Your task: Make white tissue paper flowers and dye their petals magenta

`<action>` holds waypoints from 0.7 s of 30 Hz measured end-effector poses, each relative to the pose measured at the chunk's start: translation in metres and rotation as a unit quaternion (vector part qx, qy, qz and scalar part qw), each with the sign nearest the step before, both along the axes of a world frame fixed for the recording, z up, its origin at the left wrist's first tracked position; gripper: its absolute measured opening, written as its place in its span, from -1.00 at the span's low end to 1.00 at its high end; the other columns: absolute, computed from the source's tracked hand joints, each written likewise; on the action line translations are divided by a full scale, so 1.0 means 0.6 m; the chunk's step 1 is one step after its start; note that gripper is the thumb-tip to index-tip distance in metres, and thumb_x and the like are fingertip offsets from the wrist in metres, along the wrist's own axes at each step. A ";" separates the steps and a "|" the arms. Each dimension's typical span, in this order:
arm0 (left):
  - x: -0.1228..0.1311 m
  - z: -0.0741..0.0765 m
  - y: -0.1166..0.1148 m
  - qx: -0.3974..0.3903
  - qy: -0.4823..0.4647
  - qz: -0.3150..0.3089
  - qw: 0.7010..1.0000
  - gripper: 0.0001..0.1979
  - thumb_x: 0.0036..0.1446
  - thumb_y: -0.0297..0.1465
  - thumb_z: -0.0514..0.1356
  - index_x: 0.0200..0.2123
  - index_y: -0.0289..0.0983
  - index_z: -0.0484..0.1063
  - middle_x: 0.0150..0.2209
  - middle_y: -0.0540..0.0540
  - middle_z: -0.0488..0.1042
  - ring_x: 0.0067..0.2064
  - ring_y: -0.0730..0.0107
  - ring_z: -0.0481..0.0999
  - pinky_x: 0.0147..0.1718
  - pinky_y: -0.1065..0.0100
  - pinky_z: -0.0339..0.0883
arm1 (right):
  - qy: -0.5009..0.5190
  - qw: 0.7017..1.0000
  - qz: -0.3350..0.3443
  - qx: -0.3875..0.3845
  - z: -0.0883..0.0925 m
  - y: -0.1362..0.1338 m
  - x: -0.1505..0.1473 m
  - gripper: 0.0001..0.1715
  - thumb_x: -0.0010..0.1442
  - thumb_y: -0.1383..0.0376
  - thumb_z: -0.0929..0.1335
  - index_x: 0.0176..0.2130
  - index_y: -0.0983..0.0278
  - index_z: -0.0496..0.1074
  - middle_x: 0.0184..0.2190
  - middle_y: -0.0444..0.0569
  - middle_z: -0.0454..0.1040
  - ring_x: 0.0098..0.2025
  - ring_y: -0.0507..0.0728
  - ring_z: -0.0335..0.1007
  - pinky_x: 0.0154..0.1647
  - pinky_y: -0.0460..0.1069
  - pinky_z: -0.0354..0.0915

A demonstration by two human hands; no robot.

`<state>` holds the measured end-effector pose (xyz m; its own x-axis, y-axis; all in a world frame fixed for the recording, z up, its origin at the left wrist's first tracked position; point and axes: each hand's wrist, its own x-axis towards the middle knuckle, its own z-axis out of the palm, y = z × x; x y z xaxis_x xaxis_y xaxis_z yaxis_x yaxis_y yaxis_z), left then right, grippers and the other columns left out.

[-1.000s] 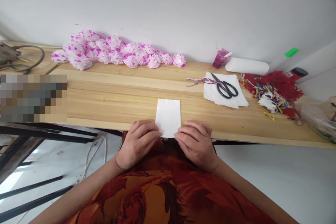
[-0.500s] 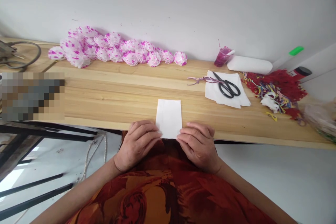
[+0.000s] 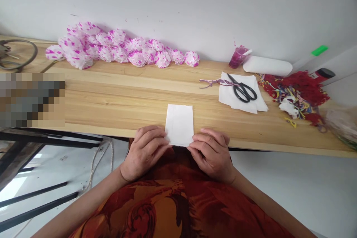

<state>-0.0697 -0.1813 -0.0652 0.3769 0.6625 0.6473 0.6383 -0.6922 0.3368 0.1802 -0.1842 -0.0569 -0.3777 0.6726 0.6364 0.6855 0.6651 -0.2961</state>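
A white rectangle of tissue paper [image 3: 179,124] lies at the front edge of the wooden table [image 3: 125,100], its near end reaching the edge. My left hand [image 3: 146,150] pinches the near left corner between thumb and fingers. At the near right corner, my right hand [image 3: 211,152] holds the paper in a like pinch. Both hands are closed, with the fingers curled. To the right, black-handled scissors [image 3: 242,89] rest on a stack of white paper sheets [image 3: 237,106], and purple strings [image 3: 210,83] lie across the stack's left side.
White and pink paper flowers [image 3: 119,46] line the wall. At the back right stand a purple-stained cup [image 3: 238,57] and a white roll [image 3: 267,66]. Red and multicoloured yarn pieces [image 3: 301,91] lie beside a plastic bag [image 3: 343,124]. A cable [image 3: 33,50] loops at the far left.
The view has shifted slightly. Both hands keep their pinch on the near corners of the tissue paper, with barely any movement of the fingers.
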 end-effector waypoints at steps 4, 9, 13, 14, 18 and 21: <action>0.003 0.004 0.000 0.005 0.000 0.009 1.000 -0.80 0.04 -0.52 0.39 -0.26 -0.23 0.47 -0.16 -0.10 0.56 -0.04 0.20 0.51 -0.07 0.16 0.41 | 0.007 1.000 -0.008 0.000 -0.002 0.002 -0.003 -0.86 0.11 0.34 0.51 -0.35 0.16 0.48 -0.24 -0.19 0.62 0.02 0.21 0.43 0.02 0.13 0.18; 0.006 0.010 0.000 0.011 -0.002 0.016 1.000 -0.81 0.03 -0.52 0.39 -0.30 -0.22 0.47 -0.19 -0.09 0.56 -0.07 0.21 0.52 -0.10 0.18 0.42 | 0.018 1.000 -0.014 -0.004 0.001 0.003 -0.007 -0.83 0.09 0.35 0.51 -0.40 0.18 0.45 -0.26 -0.19 0.62 0.03 0.22 0.43 0.02 0.14 0.19; 0.008 0.011 0.001 0.016 -0.001 0.019 1.000 -0.80 0.00 -0.52 0.40 -0.32 -0.23 0.47 -0.20 -0.09 0.57 -0.09 0.21 0.53 -0.12 0.18 0.43 | 0.020 1.000 -0.021 -0.007 0.002 0.003 -0.009 -0.80 0.08 0.36 0.50 -0.44 0.19 0.42 -0.26 -0.19 0.61 0.03 0.24 0.43 0.02 0.15 0.18; 0.009 0.010 0.002 0.015 -0.002 0.019 1.000 -0.79 0.00 -0.53 0.41 -0.33 -0.22 0.46 -0.20 -0.09 0.57 -0.09 0.21 0.53 -0.12 0.17 0.43 | 0.021 1.000 -0.022 -0.008 0.002 0.004 -0.009 -0.79 0.08 0.36 0.50 -0.45 0.19 0.41 -0.26 -0.19 0.61 0.03 0.24 0.43 0.02 0.16 0.18; 0.009 0.008 0.003 0.010 -0.007 0.024 1.000 -0.78 -0.01 -0.52 0.42 -0.33 -0.22 0.46 -0.20 -0.08 0.56 -0.07 0.20 0.52 -0.11 0.16 0.44 | 0.020 0.999 -0.028 -0.006 0.003 0.004 -0.011 -0.77 0.07 0.37 0.50 -0.47 0.20 0.39 -0.26 -0.19 0.62 0.03 0.25 0.44 0.01 0.16 0.17; 0.010 0.009 0.002 0.010 -0.005 0.025 1.000 -0.78 -0.02 -0.52 0.42 -0.34 -0.22 0.46 -0.20 -0.08 0.56 -0.08 0.20 0.52 -0.12 0.16 0.44 | 0.017 0.999 -0.032 -0.002 0.005 0.004 -0.013 -0.75 0.07 0.38 0.50 -0.48 0.20 0.37 -0.27 -0.19 0.62 0.03 0.25 0.44 0.02 0.16 0.15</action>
